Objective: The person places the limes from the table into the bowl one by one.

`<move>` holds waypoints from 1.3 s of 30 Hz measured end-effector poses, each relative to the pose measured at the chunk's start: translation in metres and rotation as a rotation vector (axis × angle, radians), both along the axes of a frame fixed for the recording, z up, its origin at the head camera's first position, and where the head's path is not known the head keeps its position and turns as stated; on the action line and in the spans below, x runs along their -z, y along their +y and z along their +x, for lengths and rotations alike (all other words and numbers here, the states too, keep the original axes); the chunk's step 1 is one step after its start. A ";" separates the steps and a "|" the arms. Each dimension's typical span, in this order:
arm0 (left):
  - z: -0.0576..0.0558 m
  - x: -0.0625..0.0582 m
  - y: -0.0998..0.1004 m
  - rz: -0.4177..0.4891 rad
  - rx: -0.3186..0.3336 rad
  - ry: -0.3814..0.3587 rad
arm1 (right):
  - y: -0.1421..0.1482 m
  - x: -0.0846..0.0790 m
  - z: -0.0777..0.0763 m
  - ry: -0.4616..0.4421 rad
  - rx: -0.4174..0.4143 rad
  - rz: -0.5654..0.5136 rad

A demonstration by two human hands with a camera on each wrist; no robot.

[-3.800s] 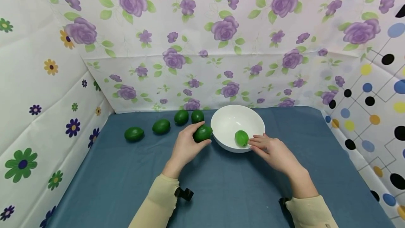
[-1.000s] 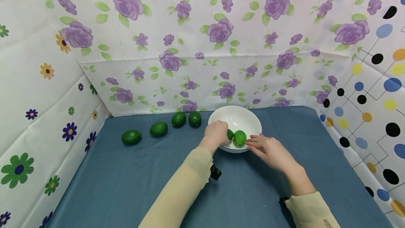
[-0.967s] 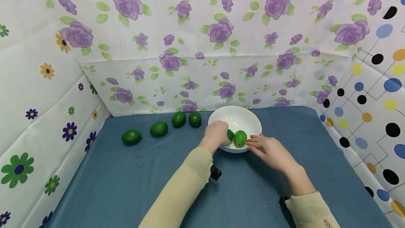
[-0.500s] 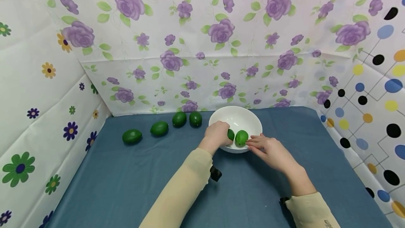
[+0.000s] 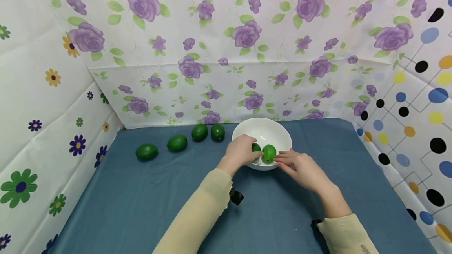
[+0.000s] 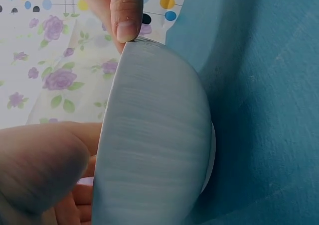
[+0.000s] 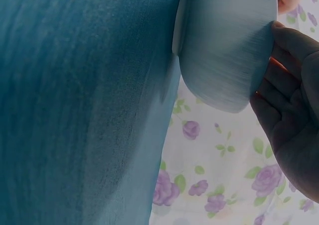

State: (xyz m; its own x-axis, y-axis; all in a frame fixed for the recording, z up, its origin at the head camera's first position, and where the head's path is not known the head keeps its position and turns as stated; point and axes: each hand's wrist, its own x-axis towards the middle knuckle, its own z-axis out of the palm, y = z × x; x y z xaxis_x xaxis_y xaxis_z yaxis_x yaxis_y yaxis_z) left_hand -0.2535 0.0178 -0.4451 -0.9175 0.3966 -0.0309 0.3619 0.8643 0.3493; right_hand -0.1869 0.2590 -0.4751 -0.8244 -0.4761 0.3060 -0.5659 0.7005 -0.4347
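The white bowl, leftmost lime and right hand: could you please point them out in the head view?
White bowl (image 5: pixel 267 134), head view: bare inside wall.
Leftmost lime (image 5: pixel 146 151), head view: middle of its visible side.
Right hand (image 5: pixel 305 169), head view: back of the hand.

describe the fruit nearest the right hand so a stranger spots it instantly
On the blue cloth, find the white bowl. Inside, pick the green fruit nearer the right hand. Its brighter green sets it apart from the darker fruit beside it, partly hidden by the left hand.
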 end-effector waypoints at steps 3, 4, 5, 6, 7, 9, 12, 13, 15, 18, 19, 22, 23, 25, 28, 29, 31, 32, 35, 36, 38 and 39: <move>0.002 0.001 -0.005 0.053 0.017 0.031 | -0.001 -0.001 0.000 -0.010 0.004 0.006; 0.003 0.001 -0.006 0.068 0.021 0.038 | -0.001 -0.001 0.000 -0.017 0.005 0.008; 0.004 0.001 -0.007 0.078 0.023 0.046 | -0.001 -0.002 0.000 -0.026 0.007 0.009; 0.004 0.001 -0.008 0.087 0.024 0.053 | -0.001 -0.002 0.000 -0.031 0.007 0.012; 0.005 0.001 -0.008 0.093 0.024 0.060 | -0.001 -0.002 0.000 -0.035 0.008 0.014; 0.005 0.001 -0.010 0.101 0.023 0.070 | -0.001 -0.001 -0.001 -0.039 0.005 0.017; 0.005 0.002 -0.011 0.112 0.025 0.083 | -0.002 -0.001 -0.001 -0.034 0.005 0.021; 0.005 0.002 -0.011 0.120 0.027 0.085 | -0.002 -0.001 -0.001 -0.031 0.006 0.021; 0.006 0.003 -0.013 0.134 0.032 0.094 | -0.002 -0.001 -0.001 -0.023 0.003 0.022; 0.006 0.004 -0.015 0.158 0.043 0.113 | -0.002 -0.001 -0.001 -0.021 0.007 0.025; 0.007 0.004 -0.016 0.166 0.046 0.120 | -0.002 -0.001 -0.001 -0.025 0.008 0.026; 0.008 0.005 -0.019 0.191 0.054 0.139 | -0.002 -0.002 -0.001 -0.044 0.014 0.029; 0.008 0.005 -0.020 0.202 0.056 0.144 | -0.002 -0.002 -0.001 -0.050 0.016 0.030; 0.009 0.005 -0.022 0.221 0.059 0.153 | -0.001 -0.002 -0.001 -0.058 0.015 0.033; 0.009 0.004 -0.025 0.253 0.065 0.165 | -0.001 -0.003 -0.002 -0.059 0.012 0.035; 0.010 0.004 -0.027 0.267 0.069 0.170 | -0.002 -0.003 -0.002 -0.058 0.010 0.033; 0.010 0.003 -0.030 0.294 0.076 0.180 | -0.002 -0.003 -0.003 -0.054 0.009 0.031; 0.011 0.003 -0.032 0.310 0.080 0.187 | -0.002 -0.003 -0.003 -0.049 0.005 0.031; 0.013 0.003 -0.038 0.358 0.085 0.209 | -0.003 -0.003 -0.002 -0.049 0.006 0.026; 0.014 0.003 -0.040 0.374 0.086 0.217 | -0.003 -0.003 -0.002 -0.047 0.005 0.026; 0.016 0.004 -0.045 0.399 0.084 0.232 | -0.003 -0.002 -0.002 -0.050 0.006 0.025; 0.016 0.004 -0.048 0.407 0.082 0.238 | -0.002 -0.002 -0.002 -0.053 0.011 0.025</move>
